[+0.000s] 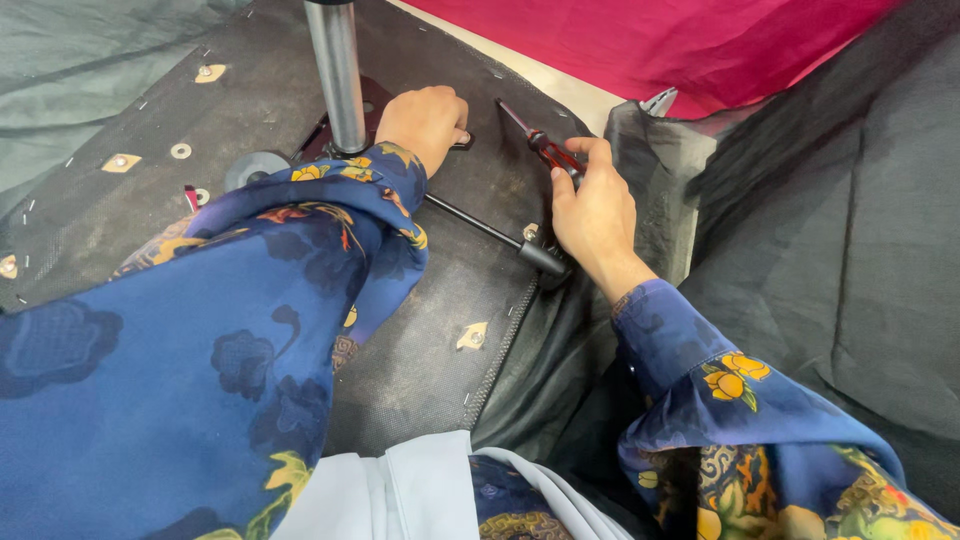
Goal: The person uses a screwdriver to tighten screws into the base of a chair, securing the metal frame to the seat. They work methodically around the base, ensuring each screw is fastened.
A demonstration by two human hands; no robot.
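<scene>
An upturned chair seat base [440, 330], dark and fabric-covered, lies in front of me with a chrome gas-lift column [337, 75] rising from its metal mechanism plate. My left hand [425, 122] rests closed on the plate just right of the column. My right hand [592, 205] grips a screwdriver [540, 145] with a red and black handle, its shaft pointing up-left toward the plate. A black lever rod [480, 225] with a round knob runs from the mechanism to just below my right hand.
Metal brackets and washers [180, 151] dot the seat underside at left. Dark fabric [830, 230] is bunched at right, red cloth [660, 40] lies behind, and grey-green cloth [70, 60] at upper left. My blue patterned sleeves fill the foreground.
</scene>
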